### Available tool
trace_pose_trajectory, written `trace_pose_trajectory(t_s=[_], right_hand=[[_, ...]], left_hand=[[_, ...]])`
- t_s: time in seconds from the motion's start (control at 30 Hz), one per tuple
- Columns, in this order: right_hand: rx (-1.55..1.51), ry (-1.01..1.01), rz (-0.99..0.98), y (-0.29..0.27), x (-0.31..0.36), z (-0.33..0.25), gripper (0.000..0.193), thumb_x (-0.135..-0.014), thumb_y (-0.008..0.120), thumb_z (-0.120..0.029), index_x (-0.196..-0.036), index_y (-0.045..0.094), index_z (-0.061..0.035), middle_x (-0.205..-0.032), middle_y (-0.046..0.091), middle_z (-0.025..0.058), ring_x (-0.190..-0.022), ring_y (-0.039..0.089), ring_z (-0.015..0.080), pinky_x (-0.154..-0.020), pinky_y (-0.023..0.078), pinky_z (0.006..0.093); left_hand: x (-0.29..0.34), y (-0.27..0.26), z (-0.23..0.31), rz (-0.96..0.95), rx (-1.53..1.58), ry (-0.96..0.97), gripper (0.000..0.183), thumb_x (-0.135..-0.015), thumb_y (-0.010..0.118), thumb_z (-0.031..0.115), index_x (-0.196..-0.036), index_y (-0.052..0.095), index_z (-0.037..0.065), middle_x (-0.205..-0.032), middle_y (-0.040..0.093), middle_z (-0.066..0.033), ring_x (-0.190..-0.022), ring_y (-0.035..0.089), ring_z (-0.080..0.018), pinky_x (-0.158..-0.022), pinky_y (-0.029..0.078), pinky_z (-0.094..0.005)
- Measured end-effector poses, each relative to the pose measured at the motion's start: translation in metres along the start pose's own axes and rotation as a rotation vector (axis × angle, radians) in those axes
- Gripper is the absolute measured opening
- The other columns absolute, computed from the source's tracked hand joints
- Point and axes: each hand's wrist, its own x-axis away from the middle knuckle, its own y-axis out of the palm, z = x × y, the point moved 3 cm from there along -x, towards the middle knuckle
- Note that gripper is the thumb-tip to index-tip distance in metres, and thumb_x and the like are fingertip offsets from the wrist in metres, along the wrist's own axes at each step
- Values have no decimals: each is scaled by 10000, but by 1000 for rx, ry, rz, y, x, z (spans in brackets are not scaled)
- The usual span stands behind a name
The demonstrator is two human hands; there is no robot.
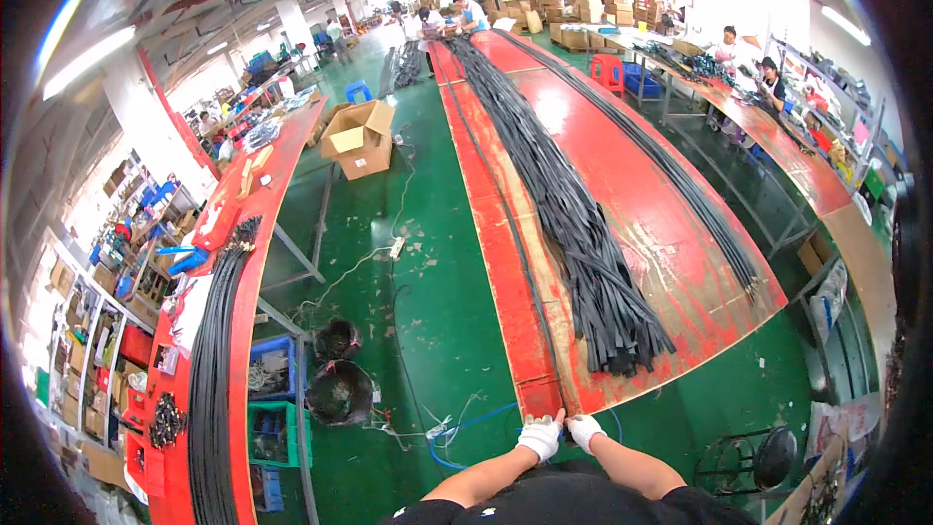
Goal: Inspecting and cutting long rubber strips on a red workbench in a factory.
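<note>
As left hand (540,437) touches black cable (528,272), right hand (584,432) does too.

A long dark strand (526,267) lies along the table (622,170).

Green floor (432,233) runs through a large workshop. Left of centre on it sits an open carton (364,160), with a blue stool (359,91) behind. Along the left stands a red bench (277,170) carrying a long bundle of black cables (216,379). Beneath the bench, a blue crate (272,369) is just beyond a green crate (279,435); two black bins (338,394) stand beside them. At right, two people (772,87) sit behind a long worktable (802,170), near a red stool (607,71). Stacked boxes (586,0) fill the back. The round black object (775,457) at lower right may be a seat.
</note>
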Motion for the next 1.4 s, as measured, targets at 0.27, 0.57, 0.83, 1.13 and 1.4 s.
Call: trace_pose_trajectory(t_s=[0.27, 0.57, 0.83, 1.13, 1.4], right_hand=[[32, -38, 41, -2, 0, 1, 377, -1011, 611, -313, -1152, 728, 16, -1063, 756, 170, -942, 691, 266, -831, 531, 396], [80, -5, 30, 0, -33, 33, 428, -1017, 609, -337, -1212, 718, 28, -1157, 751, 212, -1086, 701, 295, -930, 523, 389], [-8, -34, 30, -2, -39, 45, 334, -1045, 588, -272, -1152, 699, 24, -988, 720, 157, -848, 684, 252, -734, 542, 394], [-16, -14, 41, 2, -35, 41, 415, -1029, 603, -322, -1201, 717, 38, -1117, 755, 222, -1026, 708, 306, -905, 530, 399], [22, -10, 43, 2, -44, 46, 424, -1028, 595, -329, -1206, 714, 37, -1120, 752, 224, -1029, 713, 323, -912, 536, 409]], left_hand=[[-2, -2, -2, -14, -12, 5, 660, -954, 497, 165, -1603, 392, 100, -1221, 695, -209, -1092, 704, -383, -1086, 400, -617], [-5, 2, -3, -7, 16, 14, 659, -953, 505, 188, -1597, 399, 99, -1200, 699, -218, -1077, 704, -392, -1076, 406, -617], [-7, 5, 0, -2, 26, 25, 663, -946, 510, 185, -1596, 407, 98, -1195, 699, -222, -1084, 702, -394, -1078, 405, -631], [-7, 7, -3, -18, 31, 7, 673, -944, 514, 187, -1603, 397, 110, -1209, 691, -220, -1089, 696, -401, -1090, 390, -652], [-4, 0, -1, 16, -6, 3, 663, -951, 516, 176, -1601, 407, 104, -1216, 698, -203, -1084, 710, -364, -1073, 405, -614]])
